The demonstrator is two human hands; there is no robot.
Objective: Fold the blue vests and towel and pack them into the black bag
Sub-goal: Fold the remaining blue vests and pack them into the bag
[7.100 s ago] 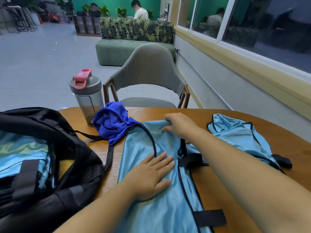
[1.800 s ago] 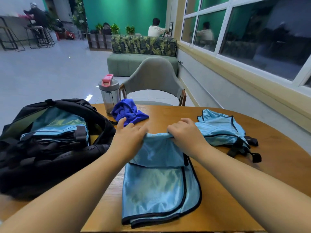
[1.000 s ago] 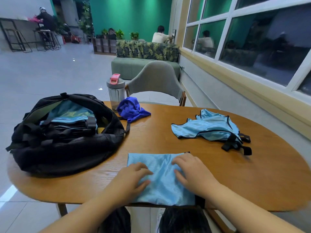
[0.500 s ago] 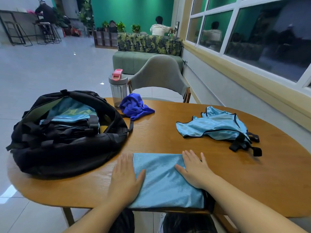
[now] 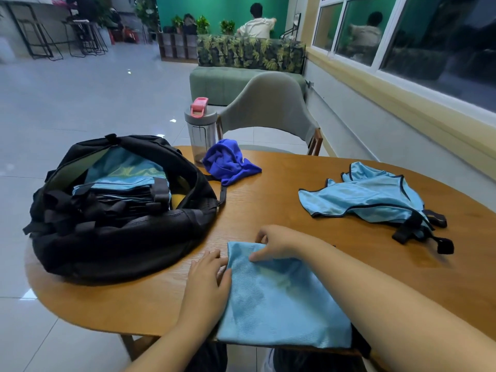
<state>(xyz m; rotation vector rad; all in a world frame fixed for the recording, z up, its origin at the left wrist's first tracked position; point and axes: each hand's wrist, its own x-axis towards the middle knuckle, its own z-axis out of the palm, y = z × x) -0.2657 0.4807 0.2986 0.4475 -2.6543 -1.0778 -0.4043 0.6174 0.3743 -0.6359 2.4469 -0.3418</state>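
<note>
Your left hand rests flat-fingered at the left edge of the folded light-blue mesh vest, your right hand pinches its far corner: thin, limp, probably slippery fabric, so grip both side edges together toward the open black fabric bag.

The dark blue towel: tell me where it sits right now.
In the head view the dark blue towel lies crumpled at the table's far left, just in front of the water bottle and right of the black bag.
</note>
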